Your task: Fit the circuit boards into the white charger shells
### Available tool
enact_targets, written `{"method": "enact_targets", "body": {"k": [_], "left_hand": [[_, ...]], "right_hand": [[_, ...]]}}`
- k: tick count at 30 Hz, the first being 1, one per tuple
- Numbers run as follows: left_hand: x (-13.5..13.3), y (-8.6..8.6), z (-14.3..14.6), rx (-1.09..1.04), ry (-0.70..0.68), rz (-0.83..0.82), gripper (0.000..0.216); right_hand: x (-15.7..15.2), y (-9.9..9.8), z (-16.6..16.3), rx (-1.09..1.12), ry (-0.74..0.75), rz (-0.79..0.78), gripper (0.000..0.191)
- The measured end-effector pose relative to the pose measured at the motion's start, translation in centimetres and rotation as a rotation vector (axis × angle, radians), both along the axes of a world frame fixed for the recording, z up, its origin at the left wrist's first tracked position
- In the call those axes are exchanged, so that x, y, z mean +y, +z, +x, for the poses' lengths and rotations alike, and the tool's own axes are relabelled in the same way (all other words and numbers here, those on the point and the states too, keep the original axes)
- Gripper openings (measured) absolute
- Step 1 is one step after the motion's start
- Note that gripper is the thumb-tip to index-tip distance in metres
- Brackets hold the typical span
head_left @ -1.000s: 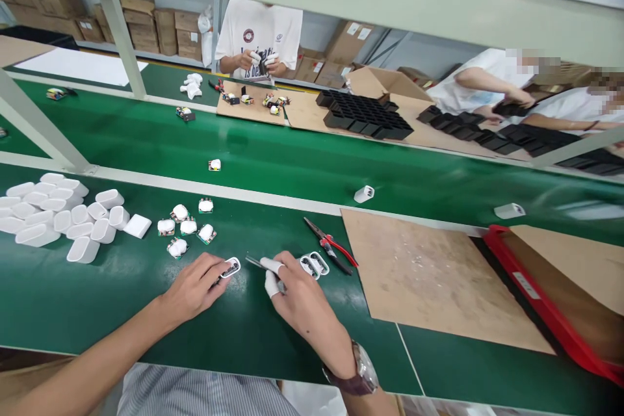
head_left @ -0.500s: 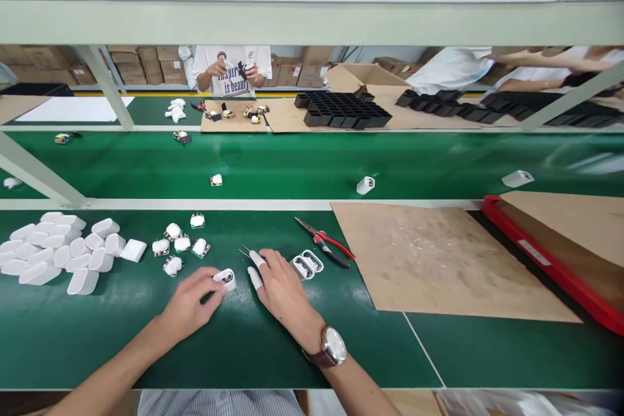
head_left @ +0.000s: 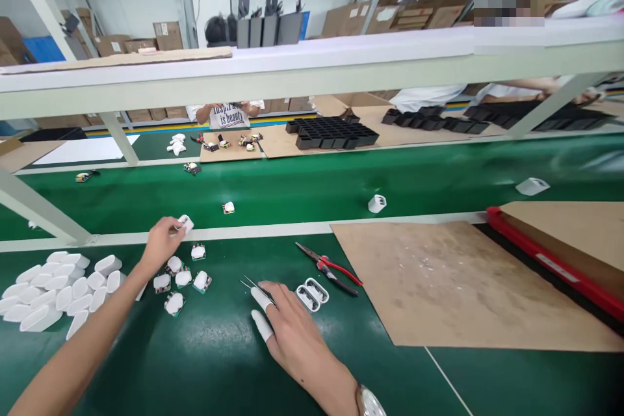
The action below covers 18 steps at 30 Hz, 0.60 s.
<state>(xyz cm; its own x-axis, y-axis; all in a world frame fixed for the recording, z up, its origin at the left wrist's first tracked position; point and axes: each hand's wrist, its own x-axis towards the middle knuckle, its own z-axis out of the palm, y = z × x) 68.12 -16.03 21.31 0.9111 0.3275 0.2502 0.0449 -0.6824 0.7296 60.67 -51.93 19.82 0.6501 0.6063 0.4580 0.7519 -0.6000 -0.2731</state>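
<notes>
My left hand (head_left: pixel 163 242) is reaching forward over the bench's back rail, closed on a small white plastic housing (head_left: pixel 185 223). My right hand (head_left: pixel 297 331), with white finger cots on two fingers, rests low over the green bench. Thin metal tweezers (head_left: pixel 254 286) stick out from under its fingers, tips pointing left. Just beyond that hand stand two white housings (head_left: pixel 312 294) with dark parts inside. Pliers (head_left: pixel 329 268) with red and black handles lie behind them. Several small circuit boards (head_left: pixel 183 277) with white tops sit to the right of my left forearm.
Many white empty housings (head_left: pixel 53 286) are clustered at the left. A green belt (head_left: pixel 302 188) beyond the rail carries a white housing (head_left: pixel 377 203) and a circuit board (head_left: pixel 229 207). Brown cardboard (head_left: pixel 439 286) covers the right side, beside a red-edged bin (head_left: pixel 550 266). Co-workers stand across.
My left hand has carried the white housing forward and left, from the bench front to the back rail. My right hand stays near the same spot with the tweezers. The view has tilted upward.
</notes>
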Motion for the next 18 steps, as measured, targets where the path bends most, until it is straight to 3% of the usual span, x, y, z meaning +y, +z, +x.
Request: {"method": "enact_targets", "body": {"k": [3, 6, 10, 14, 16, 18], "left_hand": [[3.8, 0.7, 3.3, -0.004, 0.080, 0.080, 0.026], [5.5, 1.1, 3.1, -0.011, 0.068, 0.122, 0.030], [6.8, 2.6, -1.9, -0.058, 0.061, 0.152, 0.051], [7.9, 4.0, -9.0, 0.023, -0.048, 0.218, 0.050], [8.0, 3.3, -12.2, 0.094, -0.148, 0.305, 0.045], [8.0, 1.6, -14.6, 0.128, -0.228, 0.429, 0.045]], "right_hand": [[0.2, 2.5, 1.5, -0.038, 0.008, -0.044, 0.031], [1.0, 4.6, 5.8, -0.054, -0.016, -0.175, 0.035], [3.8, 5.6, 14.8, 0.095, -0.049, -0.374, 0.035], [8.1, 4.1, 22.1, 0.156, -0.010, -0.442, 0.038], [10.1, 3.3, 23.8, 0.177, 0.019, -0.476, 0.036], [11.4, 3.0, 24.1, 0.191, 0.041, -0.497, 0.037]]}}
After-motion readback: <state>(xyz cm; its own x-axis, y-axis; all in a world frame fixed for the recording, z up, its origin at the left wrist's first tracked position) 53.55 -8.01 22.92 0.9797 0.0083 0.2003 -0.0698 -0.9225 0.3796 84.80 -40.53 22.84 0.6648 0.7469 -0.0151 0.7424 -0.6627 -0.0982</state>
